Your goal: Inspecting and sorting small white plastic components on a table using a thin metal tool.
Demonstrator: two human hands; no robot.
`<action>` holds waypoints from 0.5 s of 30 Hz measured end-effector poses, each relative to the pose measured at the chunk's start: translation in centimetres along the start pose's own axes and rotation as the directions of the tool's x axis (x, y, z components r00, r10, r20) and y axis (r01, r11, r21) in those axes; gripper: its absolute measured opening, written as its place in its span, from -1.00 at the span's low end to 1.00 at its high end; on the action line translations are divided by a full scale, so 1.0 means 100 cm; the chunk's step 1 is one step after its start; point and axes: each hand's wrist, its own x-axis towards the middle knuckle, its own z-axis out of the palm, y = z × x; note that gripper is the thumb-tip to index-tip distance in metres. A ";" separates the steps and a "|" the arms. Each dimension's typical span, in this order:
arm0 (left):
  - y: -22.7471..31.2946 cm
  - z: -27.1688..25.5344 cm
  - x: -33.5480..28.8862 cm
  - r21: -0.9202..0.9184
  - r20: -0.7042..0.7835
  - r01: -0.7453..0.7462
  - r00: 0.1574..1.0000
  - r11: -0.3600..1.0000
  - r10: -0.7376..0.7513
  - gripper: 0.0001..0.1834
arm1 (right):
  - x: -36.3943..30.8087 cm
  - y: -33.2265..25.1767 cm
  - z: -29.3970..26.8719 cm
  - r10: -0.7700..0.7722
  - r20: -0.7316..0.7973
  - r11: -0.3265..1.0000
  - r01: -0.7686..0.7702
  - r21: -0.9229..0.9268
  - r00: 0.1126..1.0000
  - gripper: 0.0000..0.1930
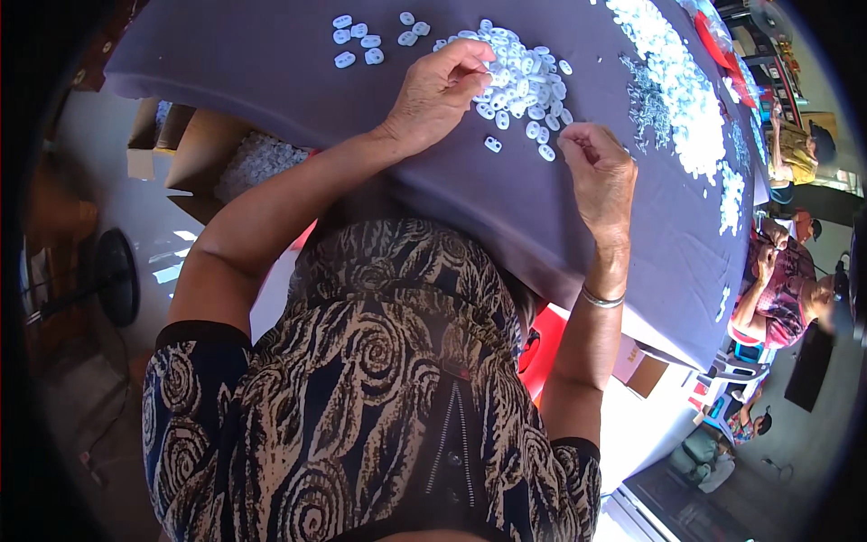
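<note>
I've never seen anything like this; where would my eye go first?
Probably to the bright white heap toward the right side of the table. Next, the pile of small oval pieces, with the left hand at its left edge and the right hand near its lower right. The swirl-patterned top fills the lower middle.

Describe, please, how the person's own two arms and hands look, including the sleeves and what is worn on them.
Both the left hand and the right hand are without gloves. The short sleeves are dark navy with tan swirls and end in plain black bands. A thin silver-coloured bangle circles the right forearm; none shows on the left.
</note>
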 end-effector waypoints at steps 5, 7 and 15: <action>-0.002 0.001 0.000 -0.002 -0.009 -0.008 1.000 1.000 0.008 -0.74 | -0.004 0.005 -0.006 0.010 0.076 0.998 -0.005 -0.056 0.997 -0.90; -0.002 0.000 -0.001 -0.002 -0.004 -0.001 1.000 1.000 0.001 -0.73 | -0.006 0.007 -0.004 -0.006 0.081 0.997 0.012 -0.077 0.997 -0.90; 0.000 0.000 -0.002 -0.010 -0.009 0.001 1.000 1.000 -0.001 -0.73 | -0.008 0.001 0.003 -0.065 0.141 0.986 0.085 -0.145 0.988 -0.89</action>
